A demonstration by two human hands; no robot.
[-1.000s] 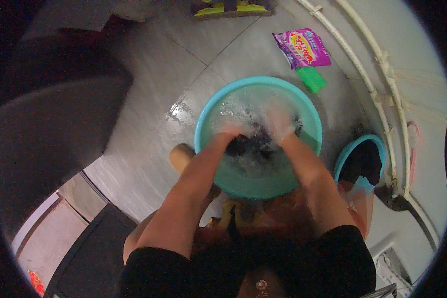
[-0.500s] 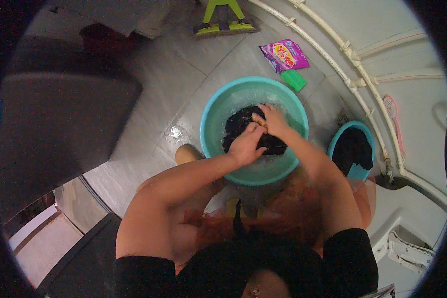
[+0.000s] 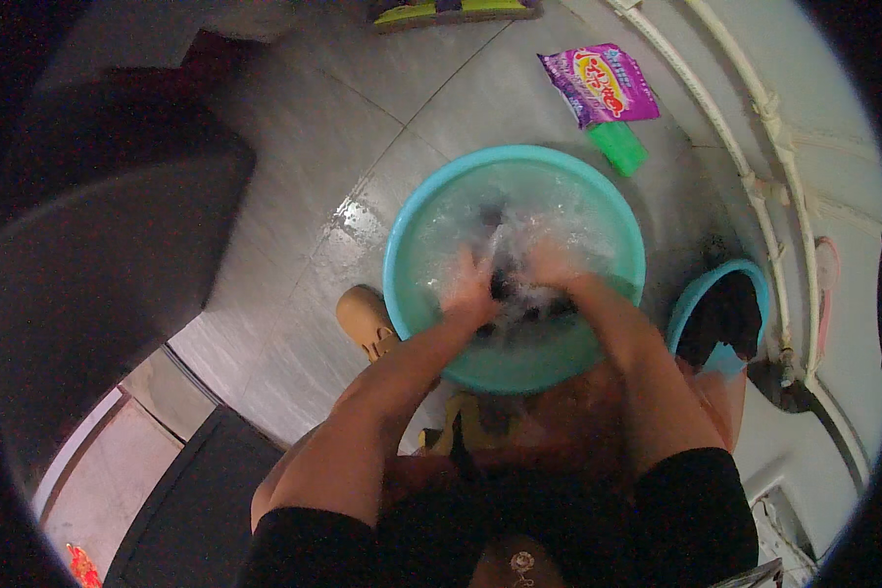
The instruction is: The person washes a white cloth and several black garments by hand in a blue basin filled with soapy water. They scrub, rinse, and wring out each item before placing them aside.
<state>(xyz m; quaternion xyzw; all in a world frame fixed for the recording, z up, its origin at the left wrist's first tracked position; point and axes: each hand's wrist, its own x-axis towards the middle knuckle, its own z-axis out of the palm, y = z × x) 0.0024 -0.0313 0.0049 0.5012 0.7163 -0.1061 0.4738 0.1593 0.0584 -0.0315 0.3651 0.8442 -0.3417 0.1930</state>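
Where water (image 3: 590, 218) foams, hands (image 3: 470, 296) (image 3: 551, 265) touch fabric (image 3: 502, 284) — wet, black.

The round turquoise washbasin (image 3: 514, 152) stood upright on the grey tiled floor (image 3: 294, 196), apart from the floor's right-hand edge. It held cloudy, splashing water (image 3: 573, 216). The black cloth (image 3: 503, 286) lay crumpled and partly submerged near the middle, clear of the basin's rim, its outline blurred.

Left hand (image 3: 470, 292) and blurred right hand (image 3: 556, 265) reach forward, slightly apart.
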